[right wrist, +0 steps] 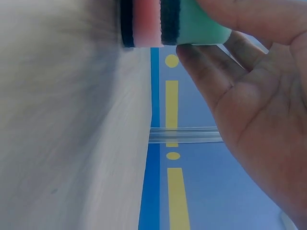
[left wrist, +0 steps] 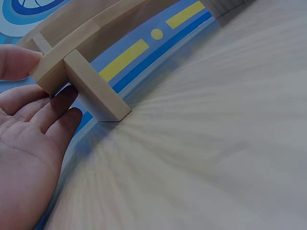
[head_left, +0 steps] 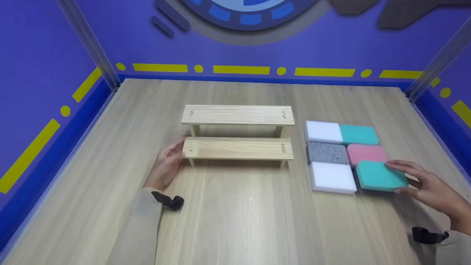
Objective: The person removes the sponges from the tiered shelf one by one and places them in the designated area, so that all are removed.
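My left hand (head_left: 167,163) grips the left end of the front wooden shelf (head_left: 237,148). In the left wrist view its thumb lies against the plank end, with the fingers curled below beside a leg (left wrist: 96,88). Behind it stands a second wooden shelf (head_left: 237,115). Over on the right, my right hand (head_left: 428,184) holds a green sponge (head_left: 381,176) between thumb and fingers. Its dark scouring side faces down in the right wrist view, where a pink sponge (right wrist: 146,24) shows between it and the tabletop.
Left of the held sponge lies a white sponge (head_left: 333,177). Beyond are a grey speckled block (head_left: 327,153), another white sponge (head_left: 323,131) and another green sponge (head_left: 358,134), set in rows. Blue walls (head_left: 257,55) with yellow marks enclose the wooden tabletop (head_left: 235,221).
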`<state>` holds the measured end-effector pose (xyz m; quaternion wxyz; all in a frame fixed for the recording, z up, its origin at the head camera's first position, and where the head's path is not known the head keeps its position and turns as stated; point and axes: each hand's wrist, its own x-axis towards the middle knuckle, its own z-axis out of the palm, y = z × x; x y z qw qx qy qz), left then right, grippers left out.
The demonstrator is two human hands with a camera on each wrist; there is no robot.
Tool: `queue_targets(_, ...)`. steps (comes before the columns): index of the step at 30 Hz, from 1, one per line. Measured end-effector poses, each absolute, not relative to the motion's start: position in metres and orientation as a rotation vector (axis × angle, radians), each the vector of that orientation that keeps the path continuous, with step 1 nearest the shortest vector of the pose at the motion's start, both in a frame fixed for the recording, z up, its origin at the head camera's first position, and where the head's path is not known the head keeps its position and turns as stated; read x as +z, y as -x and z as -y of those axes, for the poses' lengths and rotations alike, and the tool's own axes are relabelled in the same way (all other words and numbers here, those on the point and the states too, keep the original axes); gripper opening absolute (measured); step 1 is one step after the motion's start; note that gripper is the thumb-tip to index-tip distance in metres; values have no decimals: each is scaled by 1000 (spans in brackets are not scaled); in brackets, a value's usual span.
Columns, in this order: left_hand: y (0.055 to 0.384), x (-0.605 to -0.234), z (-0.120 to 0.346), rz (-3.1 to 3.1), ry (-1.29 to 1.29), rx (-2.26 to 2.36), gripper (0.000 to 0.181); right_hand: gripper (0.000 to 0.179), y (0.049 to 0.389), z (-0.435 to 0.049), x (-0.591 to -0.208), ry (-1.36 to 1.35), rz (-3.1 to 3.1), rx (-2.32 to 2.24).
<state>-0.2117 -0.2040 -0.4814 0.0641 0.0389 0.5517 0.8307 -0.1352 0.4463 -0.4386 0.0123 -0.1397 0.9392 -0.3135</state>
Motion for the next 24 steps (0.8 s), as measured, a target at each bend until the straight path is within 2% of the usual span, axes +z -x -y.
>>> queue_targets(12,212,-481,204,-1665,-129,2510,67,67,132,-446,-441,441,-2867,-1008)
queue_targets(24,213,-483,205,-1676,-113,2506,66,71,134,-446,-447,381,-2856,-959)
